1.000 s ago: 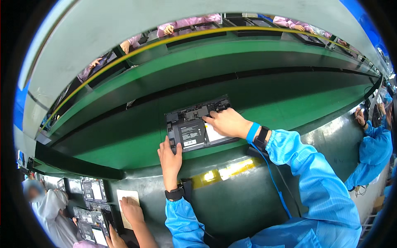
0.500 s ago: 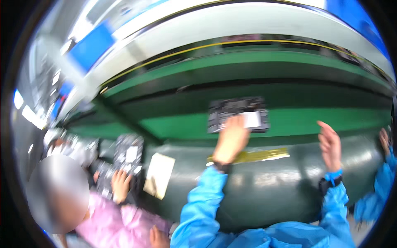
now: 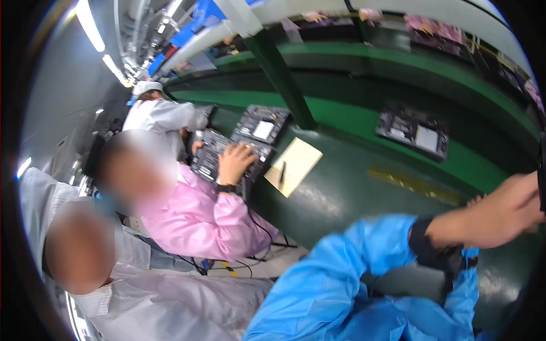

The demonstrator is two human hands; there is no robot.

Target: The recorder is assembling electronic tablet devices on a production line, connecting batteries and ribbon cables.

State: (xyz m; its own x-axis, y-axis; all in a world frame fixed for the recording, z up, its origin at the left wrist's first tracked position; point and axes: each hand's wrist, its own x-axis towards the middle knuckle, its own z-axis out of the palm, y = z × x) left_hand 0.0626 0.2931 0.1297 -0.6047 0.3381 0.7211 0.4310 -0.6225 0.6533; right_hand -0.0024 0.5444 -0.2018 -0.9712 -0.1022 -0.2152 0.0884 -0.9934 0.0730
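My left hand (image 3: 495, 209) is raised near the right edge, smeared by motion; its fingers run toward a dark edge, and I cannot make out whether they hold anything. Behind it lies my right hand, mostly hidden, with only some fingertips (image 3: 476, 200) showing above my left wrist. A flat black electronic unit (image 3: 405, 136) with a white rectangular patch rests on the green strip of the workbench (image 3: 341, 199), apart from both hands. Between the unit and my left arm, a strip of yellowish tape (image 3: 412, 184) lies on the bench surface.
A pale sheet of paper (image 3: 304, 156) with a pen (image 3: 282, 175) on it lies to the left. Beyond it, a co-worker in pink (image 3: 199, 221) has a hand on one of several black units (image 3: 264, 122). A green post (image 3: 281, 82) rises from the bench. Another person in white (image 3: 165, 307) is at lower left.
The view has swung left. My left hand has come off the black unit and moved right, crossing in front of my right hand. The unit stays on the bench.
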